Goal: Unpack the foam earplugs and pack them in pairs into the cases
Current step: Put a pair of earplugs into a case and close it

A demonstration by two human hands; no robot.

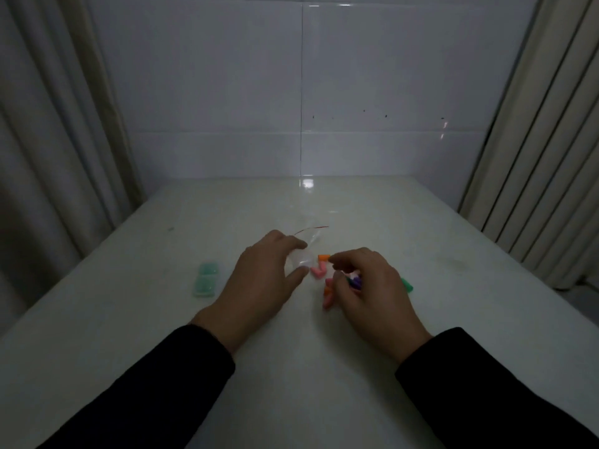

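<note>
A clear plastic bag [306, 246] with a red strip along its mouth lies on the white table, and my left hand [262, 280] grips it between thumb and fingers. Loose foam earplugs lie between my hands: an orange one [323, 257], pink ones [317, 272], and an orange and a pink one [328, 294] nearer me. My right hand [369, 286] is curled over a purple earplug [356, 281] with its fingers closed on it. A green earplug [406, 285] peeks out to its right. Pale green cases [205, 280] lie to the left of my left hand.
The white table [291, 367] runs back to a tiled wall [301, 124]. Curtains hang along both sides, the left curtain [48, 157] and the right curtain [544, 157]. The table's right edge drops off near the right curtain.
</note>
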